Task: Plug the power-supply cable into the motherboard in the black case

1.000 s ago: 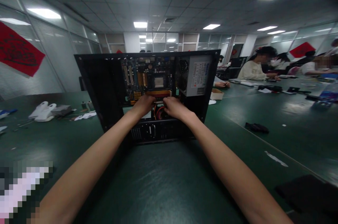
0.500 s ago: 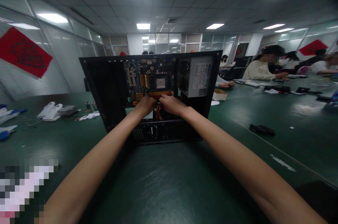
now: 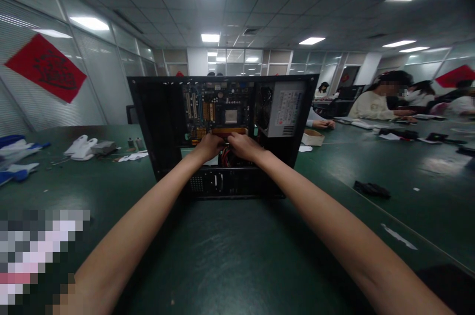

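An open black computer case (image 3: 158, 107) stands in front of me on the green table. Inside it are a motherboard (image 3: 218, 97) with a square silvery processor (image 3: 231, 116) and, at the upper right, a grey power supply (image 3: 284, 110). Both hands reach in at the board's lower edge, just under the orange memory slots (image 3: 232, 132). My left hand (image 3: 210, 147) and my right hand (image 3: 245, 147) have curled fingers that nearly meet. What they pinch is too small and dark to make out. Red and black cables (image 3: 225, 158) hang directly below the fingers.
On the left lie white plastic bags (image 3: 81, 148), a grey block (image 3: 104, 148) and two small cylinders (image 3: 134, 144). To the right are a small box (image 3: 312, 137), a black pouch (image 3: 371, 189) and a paper strip (image 3: 399, 236). Other people sit along the table's right side.
The whole scene has shifted slightly right in view as my head turned. Both hands stay at the same spot inside the case, with their fingers still curled.
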The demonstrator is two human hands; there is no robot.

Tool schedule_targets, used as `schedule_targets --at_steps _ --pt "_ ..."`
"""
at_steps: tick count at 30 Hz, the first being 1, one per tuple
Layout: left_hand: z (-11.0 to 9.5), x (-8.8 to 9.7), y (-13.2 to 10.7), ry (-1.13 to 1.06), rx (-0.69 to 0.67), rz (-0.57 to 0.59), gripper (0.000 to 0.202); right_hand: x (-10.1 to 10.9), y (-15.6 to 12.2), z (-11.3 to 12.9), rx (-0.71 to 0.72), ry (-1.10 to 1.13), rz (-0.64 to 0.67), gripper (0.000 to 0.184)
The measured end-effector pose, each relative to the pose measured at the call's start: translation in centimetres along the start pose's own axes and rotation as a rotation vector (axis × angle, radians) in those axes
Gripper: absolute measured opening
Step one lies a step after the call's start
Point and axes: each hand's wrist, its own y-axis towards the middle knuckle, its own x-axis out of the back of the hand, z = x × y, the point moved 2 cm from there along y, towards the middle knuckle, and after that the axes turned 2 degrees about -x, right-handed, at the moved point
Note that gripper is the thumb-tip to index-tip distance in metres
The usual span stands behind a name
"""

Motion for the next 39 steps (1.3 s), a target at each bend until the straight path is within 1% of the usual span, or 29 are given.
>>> schedule_targets --at_steps 6,13,17,20,25,33,39 --pt "0.1 -0.1 0.2 -0.015 -0.001 -0.009 0.026 -0.3 0.1 -0.4 0.001 0.015 -0.029 0.024" --pt "0.1 -0.3 0.2 -0.023 0.012 -0.015 0.026 -1.0 0.5 -0.8 0.011 0.091 -0.055 0.021" --pt "-0.4 0.1 -0.1 -0.011 0.034 -0.004 0.027 -1.2 0.1 -1.1 -0.049 0.136 -0.074 0.022" --pt "-0.7 0.3 -0.1 -0.002 0.038 0.002 0.027 -1.1 -0.4 -1.3 -0.113 0.129 -0.061 0.027" --pt "-1.0 0.4 0.0 -0.007 0.049 0.009 0.028 -0.5 -0.7 -1.4 -0.136 0.101 -0.011 0.032" --pt "-1.2 0.5 -0.4 -0.036 0.066 -0.01 0.026 -0.7 -0.5 -1.4 -0.168 0.024 0.029 0.033" --pt "-1.2 0.6 -0.1 -0.046 0.082 0.02 0.027 -0.6 -0.4 -1.4 -0.184 0.007 0.049 0.032"
